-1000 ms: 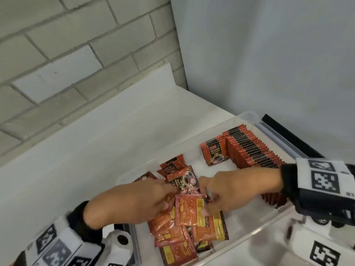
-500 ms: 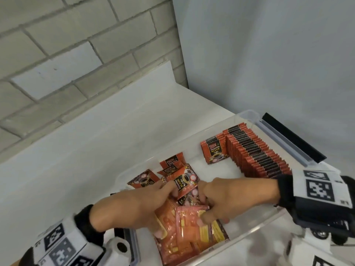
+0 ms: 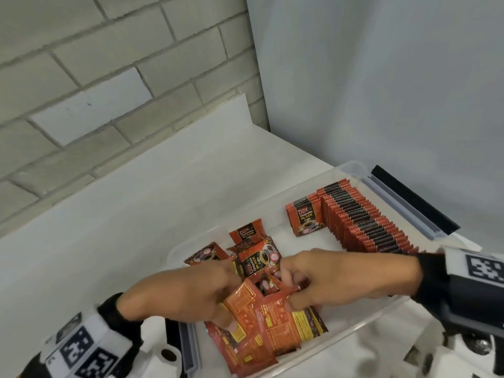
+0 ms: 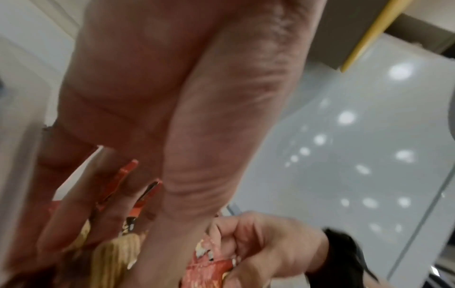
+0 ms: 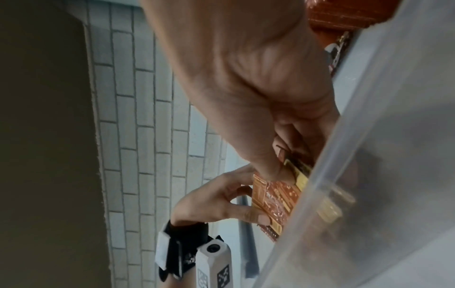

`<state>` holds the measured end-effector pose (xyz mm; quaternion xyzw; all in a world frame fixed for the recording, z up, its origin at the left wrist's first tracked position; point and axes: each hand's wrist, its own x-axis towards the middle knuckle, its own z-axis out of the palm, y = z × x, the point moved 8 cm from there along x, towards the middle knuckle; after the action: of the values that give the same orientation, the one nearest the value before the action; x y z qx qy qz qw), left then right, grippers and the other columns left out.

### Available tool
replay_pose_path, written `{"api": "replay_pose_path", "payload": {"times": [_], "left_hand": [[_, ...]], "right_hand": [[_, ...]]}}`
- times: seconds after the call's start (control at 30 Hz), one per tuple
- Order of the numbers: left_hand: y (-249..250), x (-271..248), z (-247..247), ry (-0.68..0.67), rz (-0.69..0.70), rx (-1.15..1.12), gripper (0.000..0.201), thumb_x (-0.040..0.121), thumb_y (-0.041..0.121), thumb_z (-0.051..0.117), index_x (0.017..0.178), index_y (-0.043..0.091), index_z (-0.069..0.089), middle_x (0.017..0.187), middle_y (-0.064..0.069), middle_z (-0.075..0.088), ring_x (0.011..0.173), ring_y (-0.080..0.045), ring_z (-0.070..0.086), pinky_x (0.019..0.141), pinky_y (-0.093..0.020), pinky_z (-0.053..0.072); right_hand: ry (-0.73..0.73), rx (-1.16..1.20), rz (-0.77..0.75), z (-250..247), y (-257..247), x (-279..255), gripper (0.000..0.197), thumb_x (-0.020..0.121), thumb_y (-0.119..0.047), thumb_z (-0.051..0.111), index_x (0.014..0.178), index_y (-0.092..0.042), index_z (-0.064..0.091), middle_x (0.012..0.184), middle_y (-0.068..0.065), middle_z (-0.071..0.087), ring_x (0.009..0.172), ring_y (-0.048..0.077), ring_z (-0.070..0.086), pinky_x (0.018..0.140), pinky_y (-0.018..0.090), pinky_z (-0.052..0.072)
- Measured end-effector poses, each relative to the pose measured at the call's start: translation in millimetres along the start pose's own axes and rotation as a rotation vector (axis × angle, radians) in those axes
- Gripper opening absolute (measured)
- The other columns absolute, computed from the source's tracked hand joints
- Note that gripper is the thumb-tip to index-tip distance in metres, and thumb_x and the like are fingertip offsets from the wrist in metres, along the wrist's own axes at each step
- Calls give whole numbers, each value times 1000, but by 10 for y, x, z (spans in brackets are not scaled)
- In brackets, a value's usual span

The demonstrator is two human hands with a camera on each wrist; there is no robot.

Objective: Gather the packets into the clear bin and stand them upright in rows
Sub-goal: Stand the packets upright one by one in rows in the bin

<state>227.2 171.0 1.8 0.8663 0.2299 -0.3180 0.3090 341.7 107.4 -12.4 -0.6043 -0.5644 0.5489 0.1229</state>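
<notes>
Both hands, left hand (image 3: 188, 296) and right hand (image 3: 332, 282), are pinching loose packets (image 3: 270, 320) inside the clear bin (image 3: 351, 169), and squaring edges before standing them should help.

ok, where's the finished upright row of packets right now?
In the head view, the upright row of packets stands along the far right side of the clear bin, beyond the right hand, with one front-facing packet at its left.

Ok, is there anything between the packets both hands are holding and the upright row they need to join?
Nothing visible. Left hand and right hand grip loose packets at the clear bin's near end; bare bin floor runs to the upright row. One packet leans beside it.
</notes>
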Motion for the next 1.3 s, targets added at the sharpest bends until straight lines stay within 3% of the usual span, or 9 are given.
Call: {"api": "replay_pose_path", "payload": {"times": [0.13, 0.27, 0.43, 0.6, 0.7, 0.83, 1.0, 1.1, 1.3], "left_hand": [[-72, -94, -226, 85, 3, -269, 22, 82, 41, 73, 102, 34, 68, 110, 20, 53, 100, 5, 56, 90, -22, 47], [21, -105, -385, 146, 35, -545, 24, 90, 26, 66, 114, 27, 65, 114, 9, 67, 108, -8, 63, 99, -31, 47], [219, 19, -389, 60, 69, -956, 39, 98, 10, 47, 135, 23, 44, 125, -8, 65, 114, -28, 63, 95, -47, 51], [369, 217, -410, 70, 47, -1063, 37, 92, 7, 53, 128, 8, 41, 115, -13, 69, 105, -28, 67, 84, -41, 58], [431, 301, -435, 131, 9, -1136, 31, 94, 0, 50, 118, 16, 39, 92, -7, 72, 85, -19, 68, 69, -35, 58], [503, 365, -511, 222, -29, -1206, 42, 93, -5, 43, 122, 26, 36, 108, -15, 60, 93, -22, 58, 83, -44, 54], [503, 140, -1035, 453, 72, -370, 22, 103, 21, 36, 120, 30, 47, 121, 4, 56, 113, -8, 54, 99, -35, 48], [347, 119, -1022, 329, -42, 174, 29, 104, 25, 31, 128, 26, 48, 125, 6, 50, 113, -10, 50, 101, -32, 39], [244, 112, -657, 165, -178, 393, 54, 104, 16, 28, 153, 17, 7, 124, 1, 45, 112, -12, 37, 92, -23, 39]], "right_hand": [[69, 183, -98, -140, -54, -92, 10, 91, -17, 64, 98, -18, 57, 98, -5, 66, 87, 3, 62, 82, 24, 50], [149, 429, -206, -297, -126, -180, 12, 95, -11, 56, 107, -7, 60, 98, 2, 72, 93, 9, 67, 83, 22, 53], [233, 777, -203, -363, -34, -243, 17, 98, -14, 49, 111, -17, 60, 91, -2, 74, 88, 9, 68, 79, 22, 53], [290, 867, -127, -287, 122, -226, 23, 98, -15, 50, 122, -16, 50, 115, 15, 68, 108, 25, 65, 95, 38, 53], [313, 903, -140, -289, 170, -251, 28, 92, -14, 59, 119, -16, 50, 104, 10, 73, 98, 21, 70, 83, 32, 58], [319, 883, -160, -252, 191, -280, 33, 88, -10, 64, 118, -20, 54, 103, 6, 73, 97, 19, 70, 79, 33, 59], [435, 948, -202, -514, 335, -456, 42, 80, -10, 66, 118, -21, 54, 100, 9, 74, 91, 23, 72, 74, 32, 60], [523, 1060, -219, -674, 494, -573, 51, 75, -9, 67, 123, -23, 53, 102, 10, 74, 90, 25, 72, 71, 31, 61], [541, 1096, -219, -708, 575, -608, 50, 80, -9, 64, 127, -22, 53, 108, 11, 73, 97, 28, 71, 77, 34, 60]]}}
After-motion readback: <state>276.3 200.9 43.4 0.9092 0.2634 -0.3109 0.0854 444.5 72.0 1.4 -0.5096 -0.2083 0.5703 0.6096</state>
